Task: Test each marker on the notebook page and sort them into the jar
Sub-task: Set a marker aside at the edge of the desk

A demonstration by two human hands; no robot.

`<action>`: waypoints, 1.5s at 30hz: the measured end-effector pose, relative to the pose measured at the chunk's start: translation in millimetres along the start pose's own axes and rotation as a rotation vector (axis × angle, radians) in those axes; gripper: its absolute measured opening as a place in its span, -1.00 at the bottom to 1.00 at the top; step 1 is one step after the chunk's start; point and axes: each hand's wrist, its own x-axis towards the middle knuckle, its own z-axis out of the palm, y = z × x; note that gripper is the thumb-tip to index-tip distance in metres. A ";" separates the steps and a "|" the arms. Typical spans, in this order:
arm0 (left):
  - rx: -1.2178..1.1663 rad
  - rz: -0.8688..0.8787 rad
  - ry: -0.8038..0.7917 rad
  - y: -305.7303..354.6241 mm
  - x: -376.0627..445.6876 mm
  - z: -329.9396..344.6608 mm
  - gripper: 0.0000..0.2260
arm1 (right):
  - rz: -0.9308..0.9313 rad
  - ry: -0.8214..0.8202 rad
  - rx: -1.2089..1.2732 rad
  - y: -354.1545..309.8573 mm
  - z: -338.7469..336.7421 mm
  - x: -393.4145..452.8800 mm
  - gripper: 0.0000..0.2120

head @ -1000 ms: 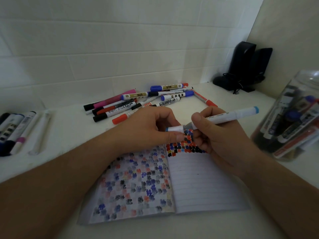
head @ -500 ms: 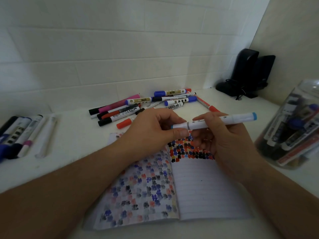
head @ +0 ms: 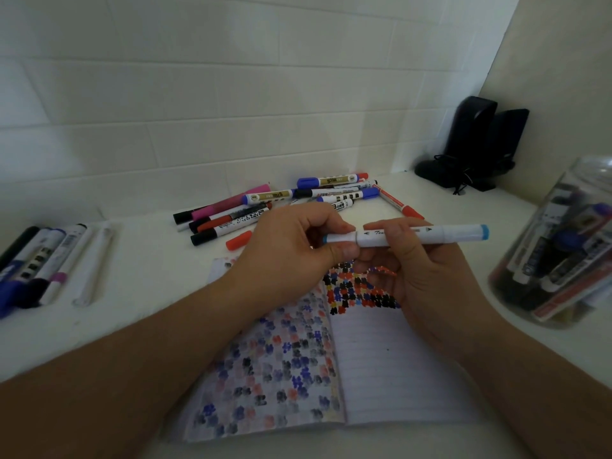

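A white double-ended marker with light-blue ends lies level above the open notebook. My right hand grips its barrel. My left hand pinches the cap at its left end, which sits on the barrel. The notebook's top is covered with coloured test marks. A clear jar with several markers inside stands at the right edge. A pile of loose markers lies behind my hands.
Another row of markers lies at the far left of the white table. Two black speakers with a cable stand in the back right corner. A tiled wall rises close behind the pile.
The cap in my left hand has closed onto the marker's left end. The marker has swung from tilted to level and risen a little above the page.
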 end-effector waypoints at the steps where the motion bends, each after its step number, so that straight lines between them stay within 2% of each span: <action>1: 0.019 -0.007 -0.007 1.0 0.7 -0.6 -0.84 | 0.001 0.003 -0.019 -0.4 -0.6 0.3 -0.60; 3: 0.073 -0.044 -0.070 3.4 2.3 -2.5 -0.88 | -0.022 -0.008 -0.127 -2.2 -2.3 1.6 -0.55; 5: 0.129 -0.070 -0.206 6.6 1.8 -2.6 -0.92 | -0.075 -0.055 -0.309 -4.8 -3.3 2.8 -0.57; 7: 0.175 -0.046 -0.314 11.1 -1.1 0.7 -0.85 | -0.108 -0.081 -0.407 -7.4 -0.7 4.2 -0.55; 9: 0.158 -0.043 -0.325 16.1 -3.3 5.5 -0.79 | -0.131 -0.077 -0.425 -9.5 1.5 6.9 -0.56; 13: -0.017 -0.172 -0.260 24.4 0.9 2.1 -0.70 | -0.172 -0.062 -0.426 -11.2 7.1 6.8 -0.69; 16: 0.007 -0.199 -0.285 32.6 3.0 -12.3 -0.69 | -0.113 -0.059 -0.320 -8.4 8.3 3.9 -0.74; 18: 0.122 -0.228 -0.234 32.5 2.6 -31.4 -0.73 | -0.080 -0.084 -0.305 -6.4 7.2 2.4 -0.74; 20: 0.263 -0.330 -0.133 20.5 -0.7 -62.3 -0.75 | -0.102 -0.158 -0.432 -3.5 7.3 -1.4 -0.72; 22: 0.485 -0.451 -0.085 5.1 -10.7 -98.9 -0.61 | -0.162 -0.244 -0.623 0.0 9.7 -6.2 -0.74; 24: 0.697 -0.571 -0.100 -12.3 -25.4 -132.5 -0.50 | -0.210 -0.296 -0.701 2.9 13.1 -9.2 -0.75; 27: 0.861 -0.709 -0.157 -31.0 -50.4 -160.5 -0.68 | -0.224 -0.308 -0.702 2.6 14.4 -10.1 -0.77; 29: 1.018 -0.677 -0.234 -42.5 -62.8 -168.6 -0.75 | -0.233 -0.327 -0.771 1.2 14.2 -10.7 -0.81; 31: 1.139 -0.627 -0.308 -49.0 -69.6 -172.2 -0.68 | -0.243 -0.364 -0.901 1.1 14.3 -12.0 -0.84; 35: 1.243 -0.583 -0.329 -54.7 -71.0 -174.6 -0.69 | -0.372 -0.435 -1.185 7.7 16.4 -10.7 -0.74; 37: 1.268 -0.612 -0.284 -58.1 -69.1 -177.2 -0.73 | -0.348 -0.469 -1.222 9.2 17.7 -10.5 -0.67; 40: 1.302 -0.595 -0.231 -57.5 -58.9 -171.9 -0.75 | -0.323 -0.488 -1.233 10.1 18.0 -10.1 -0.60; 42: 1.265 -0.489 -0.188 -53.4 -46.3 -157.1 -0.79 | -0.317 -0.490 -1.233 9.8 17.9 -9.5 -0.58; 45: 1.080 -0.320 -0.178 -47.1 -23.1 -120.5 -0.81 | -0.311 -0.472 -1.222 8.1 17.5 -8.1 -0.56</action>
